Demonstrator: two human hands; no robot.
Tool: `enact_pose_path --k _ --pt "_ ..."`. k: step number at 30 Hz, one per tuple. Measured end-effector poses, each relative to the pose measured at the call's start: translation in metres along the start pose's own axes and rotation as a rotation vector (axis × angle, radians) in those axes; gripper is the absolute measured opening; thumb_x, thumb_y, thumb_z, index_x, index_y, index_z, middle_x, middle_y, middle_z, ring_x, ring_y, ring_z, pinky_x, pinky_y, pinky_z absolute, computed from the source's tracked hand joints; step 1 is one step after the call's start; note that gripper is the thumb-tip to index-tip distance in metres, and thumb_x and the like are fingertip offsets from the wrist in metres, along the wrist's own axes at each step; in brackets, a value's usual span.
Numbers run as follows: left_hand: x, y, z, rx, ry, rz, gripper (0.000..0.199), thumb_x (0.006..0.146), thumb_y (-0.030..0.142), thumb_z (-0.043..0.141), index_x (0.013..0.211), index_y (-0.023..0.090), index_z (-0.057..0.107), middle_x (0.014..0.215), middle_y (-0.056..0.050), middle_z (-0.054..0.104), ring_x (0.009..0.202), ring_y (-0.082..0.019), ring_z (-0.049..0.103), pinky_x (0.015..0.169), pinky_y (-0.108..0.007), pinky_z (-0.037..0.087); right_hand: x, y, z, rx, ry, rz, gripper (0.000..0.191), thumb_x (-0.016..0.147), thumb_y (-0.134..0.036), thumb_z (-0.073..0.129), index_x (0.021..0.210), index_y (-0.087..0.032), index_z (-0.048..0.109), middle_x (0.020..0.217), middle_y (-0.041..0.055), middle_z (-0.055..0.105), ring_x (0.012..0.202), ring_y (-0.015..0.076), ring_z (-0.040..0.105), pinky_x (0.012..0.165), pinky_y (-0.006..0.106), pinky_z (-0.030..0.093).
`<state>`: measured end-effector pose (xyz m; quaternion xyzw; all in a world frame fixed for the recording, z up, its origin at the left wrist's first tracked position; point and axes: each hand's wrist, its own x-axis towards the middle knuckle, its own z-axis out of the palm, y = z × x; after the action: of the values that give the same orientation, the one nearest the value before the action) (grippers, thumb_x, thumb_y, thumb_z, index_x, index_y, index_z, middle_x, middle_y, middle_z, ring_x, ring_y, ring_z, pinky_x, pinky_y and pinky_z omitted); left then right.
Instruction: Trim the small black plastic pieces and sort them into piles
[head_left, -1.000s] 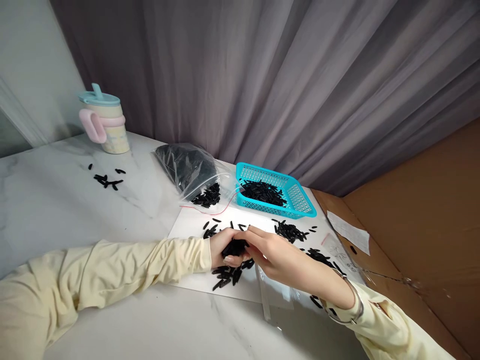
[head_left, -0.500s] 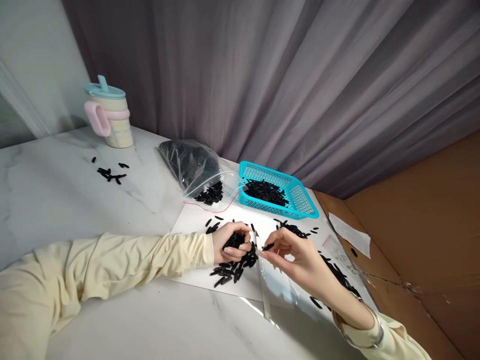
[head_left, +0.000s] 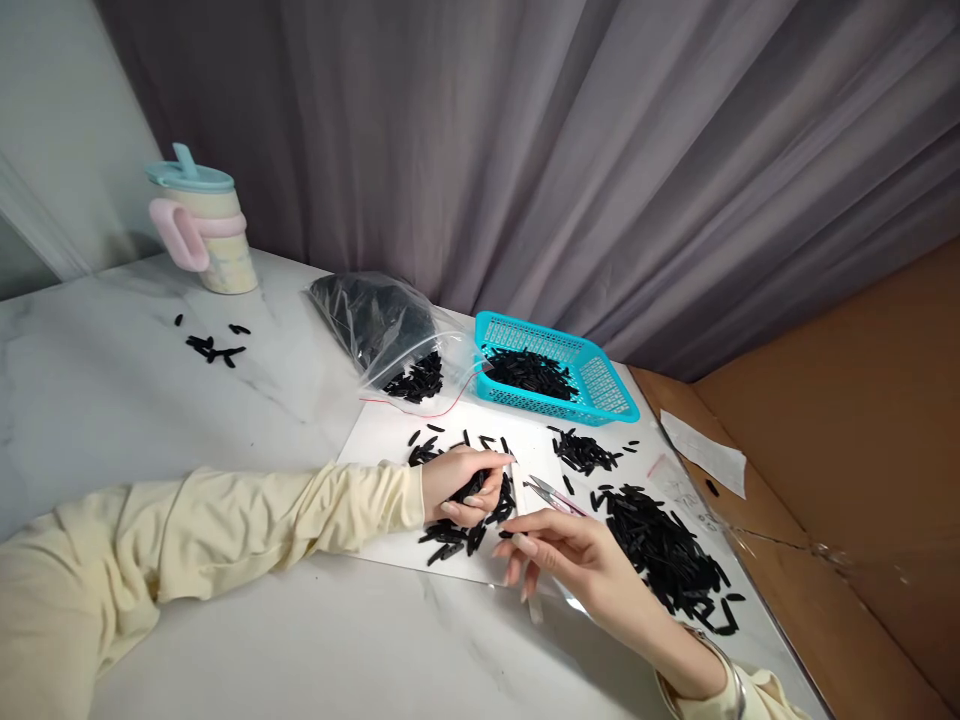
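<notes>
Left hand: In front of the turquoise, lattice-walled plastic basket (head_left: 611,390) and to its left, the left hand (head_left: 459,475) is curled around a clump of small, dull-black, spindle-shaped pieces; its index finger now points straight out, where half a second ago it was bent.
Right hand: Also in front of the basket but farther from it, the right hand (head_left: 581,560) is apart from the left, which it overlapped a second ago; thumb and forefinger seem to pinch a single black piece (head_left: 505,535).
Handful: By my reading, pieces are being handled singly, the left palm serving as the store.
Tumbler: Far left of the basket, a smooth cream tumbler (head_left: 225,270) with pale-blue lid and rounded pink handle.
Bag: Just left of the basket, a crinkled, clear plastic zip bag (head_left: 375,320) bulges with black.
Sheet: Flat on the marbled white desk (head_left: 285,620) before the basket, a thin white sheet (head_left: 397,560) carries scattered pieces and a narrow pale strip (head_left: 519,488).
Scissors: Pointed, metal-bladed, pinkish scissors (head_left: 553,494) now show in front of the basket.
Heaps: A small heap (head_left: 585,452) lies just before the basket; a larger, spiky heap (head_left: 660,550) lies forward and right of it, freshly uncovered.
Paper: Right of the basket, a creased white slip (head_left: 705,453).
</notes>
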<state>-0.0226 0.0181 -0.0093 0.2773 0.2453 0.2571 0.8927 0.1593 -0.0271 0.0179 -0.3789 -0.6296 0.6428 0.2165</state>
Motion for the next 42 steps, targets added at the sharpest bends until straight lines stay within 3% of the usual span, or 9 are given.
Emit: enact_pose_path --k 4,9,18,26,35,42 --pt "-0.005 -0.003 0.005 0.135 0.014 0.022 0.035 0.08 0.035 0.054 0.053 0.011 0.049 0.035 0.005 0.038 0.022 -0.001 0.024 0.023 -0.011 0.014 -0.013 0.009 -0.004 0.134 0.139 -0.099 0.019 0.085 -0.031 0.054 0.092 -0.014 0.058 0.081 0.0091 0.067 0.056 0.0135 0.062 0.048 0.027 0.053" --pt "-0.008 -0.005 0.011 0.339 0.017 0.013 0.026 0.079 0.038 0.054 0.069 0.013 0.051 0.037 0.008 0.038 0.023 -0.001 0.021 0.023 -0.011 0.015 -0.018 0.012 -0.003 0.194 0.248 -0.205 0.012 0.085 -0.026 0.054 0.091 -0.016 0.052 0.077 0.0073 0.068 0.062 0.0147 0.064 0.051 0.026 0.053" --pt "-0.012 -0.009 0.019 0.552 0.061 0.009 0.021 0.083 0.039 0.049 0.083 0.019 0.043 0.041 0.012 0.038 0.025 -0.001 0.022 0.023 -0.009 0.018 -0.013 0.021 -0.001 0.284 0.182 -0.264 0.008 0.087 -0.022 0.051 0.092 -0.018 0.047 0.086 0.0069 0.066 0.065 0.0127 0.063 0.052 0.026 0.053" --pt "-0.013 -0.01 0.018 0.63 0.061 -0.012 0.023 0.083 0.041 0.049 0.083 0.018 0.044 0.041 0.011 0.037 0.027 -0.002 0.023 0.024 -0.009 0.02 -0.013 0.025 -0.003 0.127 0.194 -0.208 0.013 0.09 -0.03 0.045 0.096 -0.018 0.044 0.079 0.0045 0.062 0.065 0.0132 0.061 0.057 0.028 0.052" --pt "-0.016 -0.008 0.02 0.594 0.057 -0.034 0.015 0.084 0.034 0.048 0.084 0.019 0.047 0.039 0.011 0.035 0.028 -0.001 0.02 0.025 -0.009 0.019 -0.016 0.029 -0.002 -0.098 0.224 -0.196 0.015 0.092 -0.03 0.04 0.101 -0.018 0.043 0.076 0.0043 0.062 0.059 0.012 0.058 0.055 0.026 0.048" --pt "-0.016 -0.007 0.021 0.555 0.084 -0.042 0.012 0.083 0.029 0.048 0.083 0.017 0.049 0.04 0.01 0.036 0.027 -0.001 0.02 0.025 -0.009 0.018 -0.017 0.028 -0.002 -0.103 0.229 -0.192 0.016 0.091 -0.031 0.04 0.102 -0.019 0.043 0.075 0.0039 0.062 0.06 0.0123 0.058 0.055 0.025 0.048"
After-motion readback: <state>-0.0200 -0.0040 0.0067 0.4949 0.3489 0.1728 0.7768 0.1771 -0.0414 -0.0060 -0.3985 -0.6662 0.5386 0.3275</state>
